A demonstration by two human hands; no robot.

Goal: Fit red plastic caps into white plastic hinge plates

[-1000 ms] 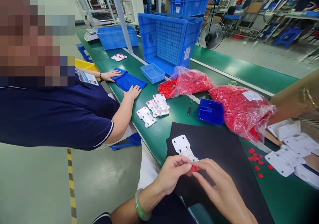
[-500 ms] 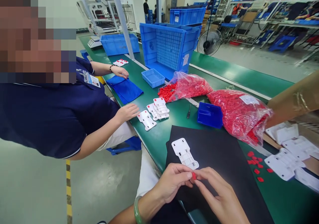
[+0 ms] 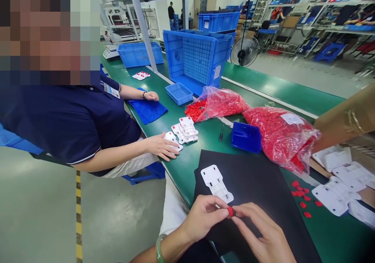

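Note:
Over a black mat (image 3: 258, 185), a small red plastic piece (image 3: 230, 211) is pinched between the fingertips of both hands. My left hand (image 3: 202, 220), with a green bangle at the wrist, grips its left side with thumb and forefinger. At its right end, where a small dark bit shows, my right hand (image 3: 262, 228) closes thumb and forefinger. Just beyond my fingers a white slotted plastic plate (image 3: 216, 183) lies flat on the mat. Loose red pieces (image 3: 299, 192) are scattered to the right, beside a pile of white plates (image 3: 334, 196).
A co-worker's hand (image 3: 162, 146) rests on a white plate at the left, near stacked plates (image 3: 185, 130). Bags of red pieces (image 3: 281, 134), a dark blue bin (image 3: 246, 137), a screwdriver (image 3: 221, 132) and a light blue tray (image 3: 179, 93) stand farther back on the green table (image 3: 187, 169).
Both my hands still pinch the red piece, which has turned slightly and shifted right. The co-worker's nearer hand has come down onto a white plate; the other has moved right over the blue cloth.

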